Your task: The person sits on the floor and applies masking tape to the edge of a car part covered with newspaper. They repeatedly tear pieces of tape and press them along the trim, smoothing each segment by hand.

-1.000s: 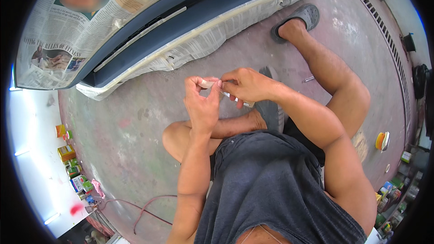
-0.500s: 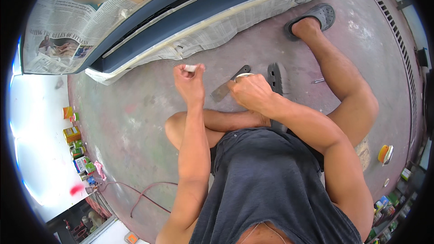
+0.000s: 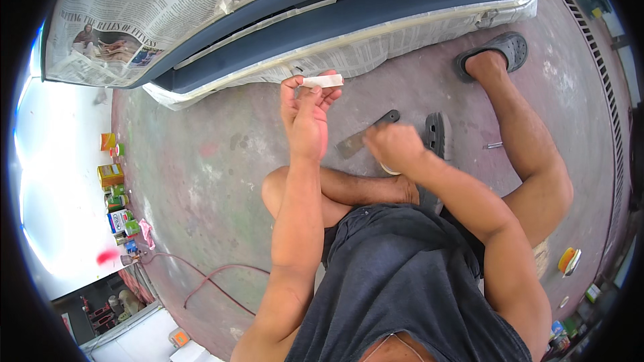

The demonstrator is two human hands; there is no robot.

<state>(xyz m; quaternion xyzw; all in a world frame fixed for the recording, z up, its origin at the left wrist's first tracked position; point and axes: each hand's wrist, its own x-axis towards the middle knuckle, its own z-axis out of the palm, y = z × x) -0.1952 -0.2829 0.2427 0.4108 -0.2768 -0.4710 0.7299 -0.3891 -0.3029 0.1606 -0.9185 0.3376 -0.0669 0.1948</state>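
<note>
My left hand [image 3: 308, 117] holds a short whitish strip of masking tape [image 3: 323, 81] between thumb and fingers, just in front of the newspaper-covered panel. The strip lies nearly level. Lower and to the right, my right hand [image 3: 396, 146] is closed and smeared by motion. Below that hand shows the pale rim of what looks like a roll of masking tape [image 3: 390, 169], mostly hidden by the hand. A flat scraper [image 3: 350, 145] with a dark handle lies on the floor beyond my right hand.
Ahead stands a dark blue-grey vehicle panel [image 3: 268, 50] edged with tape and newspaper [image 3: 376, 53]. My bent legs and grey clogs [image 3: 506, 51] frame the floor. Several cans [image 3: 111, 175] line the left wall near a red hose [image 3: 221, 271]. A floor drain [image 3: 597, 60] runs along the right.
My left hand has turned, with the tape strip now held out in plain sight. My right hand has moved down and right relative to the scraper. The view has shifted slightly.
</note>
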